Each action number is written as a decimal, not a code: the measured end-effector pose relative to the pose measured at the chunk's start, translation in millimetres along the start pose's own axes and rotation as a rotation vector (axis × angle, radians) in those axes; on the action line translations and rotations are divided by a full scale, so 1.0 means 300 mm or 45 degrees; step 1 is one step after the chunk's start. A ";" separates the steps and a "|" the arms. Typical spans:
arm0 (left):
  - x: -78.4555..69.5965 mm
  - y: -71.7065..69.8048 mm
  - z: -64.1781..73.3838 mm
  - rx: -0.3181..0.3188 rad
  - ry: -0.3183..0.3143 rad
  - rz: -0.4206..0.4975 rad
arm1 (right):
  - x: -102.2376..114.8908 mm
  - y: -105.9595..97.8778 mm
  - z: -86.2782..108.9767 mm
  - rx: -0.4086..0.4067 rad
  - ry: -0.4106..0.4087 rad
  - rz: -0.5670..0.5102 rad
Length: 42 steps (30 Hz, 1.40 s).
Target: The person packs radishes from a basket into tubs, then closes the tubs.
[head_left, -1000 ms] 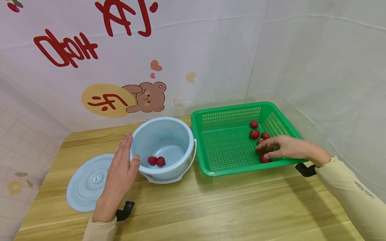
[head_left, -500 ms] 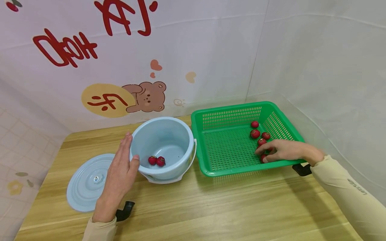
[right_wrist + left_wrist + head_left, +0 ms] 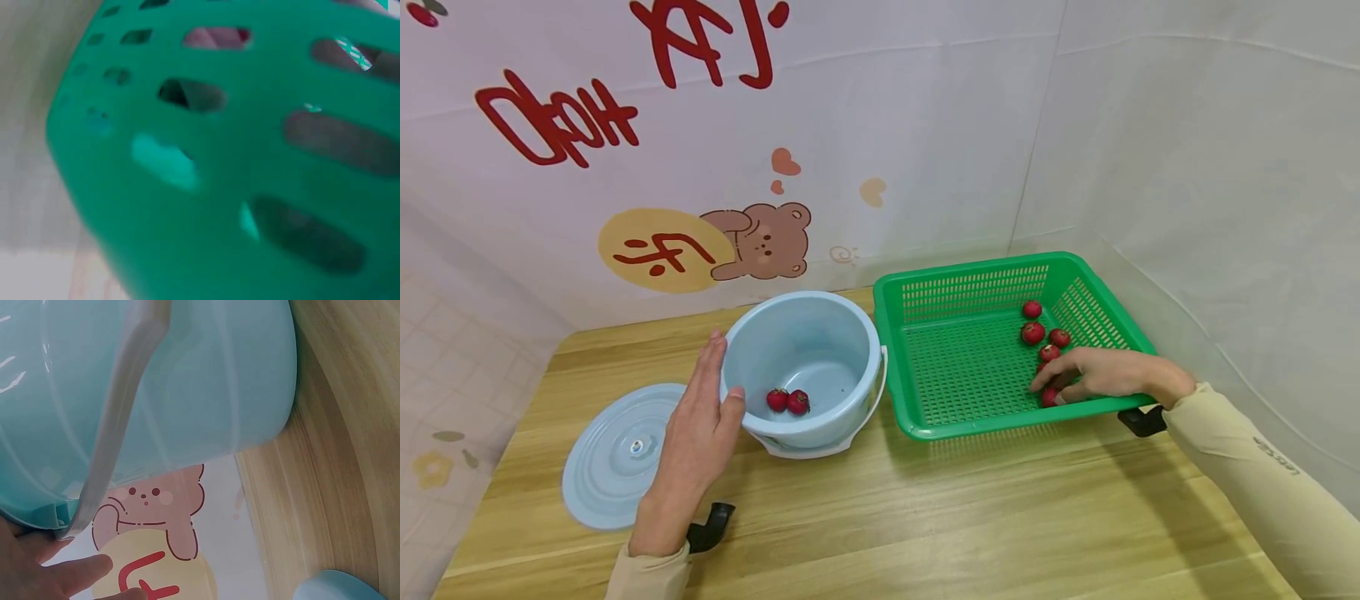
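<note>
In the head view my left hand (image 3: 696, 433) rests flat against the left side of the light blue bucket (image 3: 850, 417), fingers straight and thumb near the rim. The left wrist view shows fingers (image 3: 81, 575) by the bucket's handle (image 3: 119, 419). Two small red strawberries (image 3: 797, 402) lie at the bucket's bottom. My right hand (image 3: 1105, 372) reaches over the front right rim of the green basket (image 3: 977, 429). Its thumb and fingers pinch a strawberry (image 3: 1049, 398) low in the basket, partly hidden. Several more strawberries (image 3: 1033, 333) lie beyond. The basket's wall mostly hides this hand in the right wrist view.
A light blue lid (image 3: 617, 467) lies left of the bucket on the wooden table (image 3: 910, 525). The basket stands close to the bucket's right side. Behind rises a printed white wall cloth (image 3: 940, 167), and another pale sheet hangs at the right.
My right hand has lowered into the basket and shifted slightly left, its fingers closing round a strawberry by the front wall. My left hand has stayed at the bucket.
</note>
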State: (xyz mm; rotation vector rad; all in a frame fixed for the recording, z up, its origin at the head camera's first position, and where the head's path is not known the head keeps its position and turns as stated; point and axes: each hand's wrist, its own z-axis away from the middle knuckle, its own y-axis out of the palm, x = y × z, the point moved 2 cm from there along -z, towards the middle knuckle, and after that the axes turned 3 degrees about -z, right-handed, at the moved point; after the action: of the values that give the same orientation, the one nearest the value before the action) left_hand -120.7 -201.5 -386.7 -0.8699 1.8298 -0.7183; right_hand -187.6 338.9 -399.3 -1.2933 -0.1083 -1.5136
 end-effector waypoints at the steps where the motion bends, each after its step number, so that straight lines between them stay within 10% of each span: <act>1: 0.000 0.000 0.000 0.000 0.000 -0.001 | 0.001 0.000 -0.001 0.005 0.008 -0.012; 18: -0.003 0.001 -0.001 -0.006 0.005 0.008 | 0.022 -0.003 0.006 -0.079 -0.038 0.035; 42: -0.001 -0.002 -0.002 0.003 -0.008 0.003 | 0.128 -0.017 0.100 -0.628 -0.248 0.175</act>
State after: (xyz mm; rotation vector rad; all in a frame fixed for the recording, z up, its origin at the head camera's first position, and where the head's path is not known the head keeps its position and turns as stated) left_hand -120.9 -201.7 -385.8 -0.8671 1.8236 -0.7151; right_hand -165.0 335.9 -356.0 -1.8002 0.2398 -1.3373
